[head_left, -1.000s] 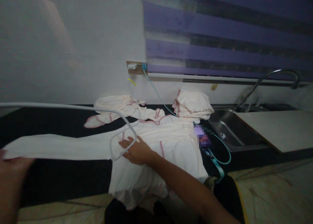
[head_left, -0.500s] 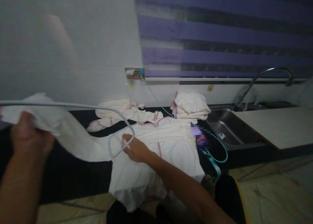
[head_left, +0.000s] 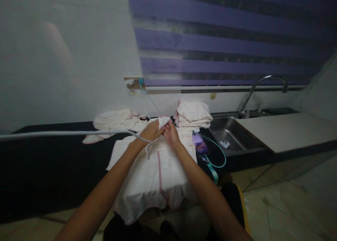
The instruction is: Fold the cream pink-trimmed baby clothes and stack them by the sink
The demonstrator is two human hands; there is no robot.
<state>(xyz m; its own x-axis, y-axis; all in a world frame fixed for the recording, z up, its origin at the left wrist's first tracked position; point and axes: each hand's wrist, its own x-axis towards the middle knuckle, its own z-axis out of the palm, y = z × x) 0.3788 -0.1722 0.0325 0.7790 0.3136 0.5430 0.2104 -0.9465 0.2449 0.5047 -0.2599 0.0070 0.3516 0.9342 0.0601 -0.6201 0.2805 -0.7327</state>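
A white garment with pink piping (head_left: 143, 178) lies spread on the dark counter, its lower edge hanging over the front. My left hand (head_left: 152, 130) and my right hand (head_left: 171, 133) meet over its far part. Between them a pink-edged bit of the garment is pinched up, with the fingers of both hands closed on it. A white cable (head_left: 79, 133) stretches in from the left and ends in a bent loop by my left wrist, above the garment.
Behind are a loose white garment (head_left: 119, 120) and a folded white stack (head_left: 195, 114). To the right lie a phone (head_left: 200, 144) with a teal cord, a steel sink (head_left: 237, 137) with a tap (head_left: 247, 97), and a pale board (head_left: 289, 130). A wall socket (head_left: 134, 82) holds plugs.
My left hand has come from the far left, letting go of the stretched-out sleeve, to join my right hand. Both now grip the garment's far edge. The view has shifted slightly right.
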